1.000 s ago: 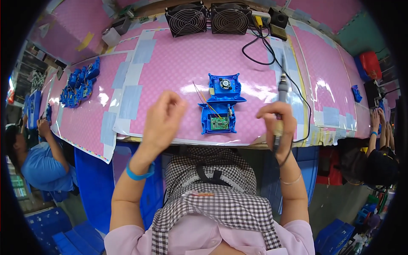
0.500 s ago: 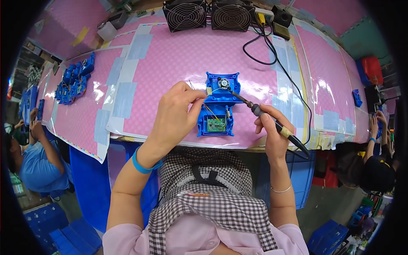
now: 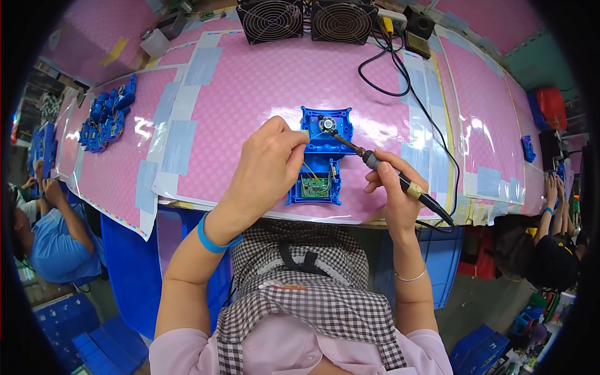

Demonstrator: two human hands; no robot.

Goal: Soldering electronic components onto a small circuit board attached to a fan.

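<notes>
Two halves of a blue plastic housing lie open on the pink work surface. The far half [image 3: 345, 117] holds a small round speaker [image 3: 327, 125], and the near half [image 3: 336, 193] holds a green circuit board [image 3: 314, 187] with thin wires attached. My right hand [image 3: 398, 187] grips a soldering iron [image 3: 370, 160] like a pen, its tip at the speaker's near right edge. Beside the far half's left edge, my left hand [image 3: 267, 164] is closed in a pinch on a thin wire, mostly hidden by the fingers.
Two black fans [image 3: 273, 22] stand at the back, beside a soldering iron stand [image 3: 417, 44]. A black cord [image 3: 431, 119] loops down the right side. Several blue housings [image 3: 106, 119] are heaped at left. Other people work at both sides, one in a blue shirt [image 3: 62, 240].
My left hand has shifted slightly right, toward the speaker. The wire ends that stuck up above its fingers no longer show. The iron's tip stays at the speaker's edge.
</notes>
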